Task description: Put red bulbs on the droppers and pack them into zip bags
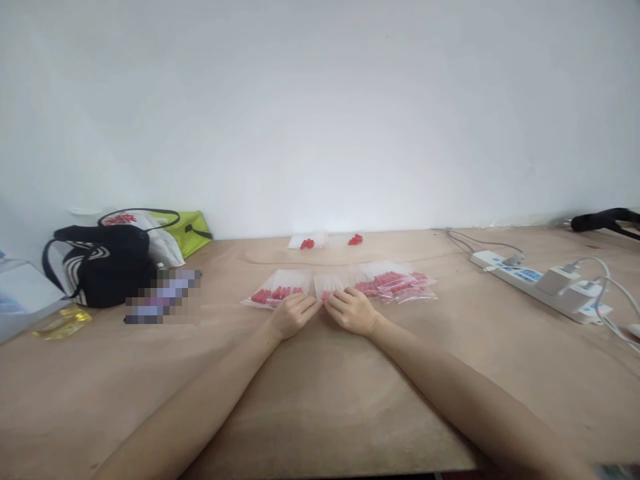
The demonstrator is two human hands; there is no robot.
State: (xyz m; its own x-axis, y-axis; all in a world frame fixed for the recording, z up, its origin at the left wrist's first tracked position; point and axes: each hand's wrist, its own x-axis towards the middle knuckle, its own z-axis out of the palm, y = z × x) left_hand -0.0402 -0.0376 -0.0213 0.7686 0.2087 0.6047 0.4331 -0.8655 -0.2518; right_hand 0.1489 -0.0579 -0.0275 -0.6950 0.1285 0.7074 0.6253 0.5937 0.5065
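Both hands meet at the middle of the wooden table, at the near edge of a clear plastic bag (329,283) with red pieces inside. My left hand (296,315) has its fingers closed at the bag's left corner. My right hand (351,311) is closed on the bag's near edge, its fingers covering some red pieces. Left of them lie clear bags (280,288) of red pieces, fanned out. A pile of similar bags (399,281) overlaps to the right. Farther back rest two more bags, the left one (299,239) and the right one (340,240), with red pieces.
A black bag (113,263), a white bag and a green bag (193,230) stand at the left, near a yellow clear packet (65,324) and a blurred flat item. A white power strip (537,283) with plugs and cables lies right. A black object (605,220) is far right.
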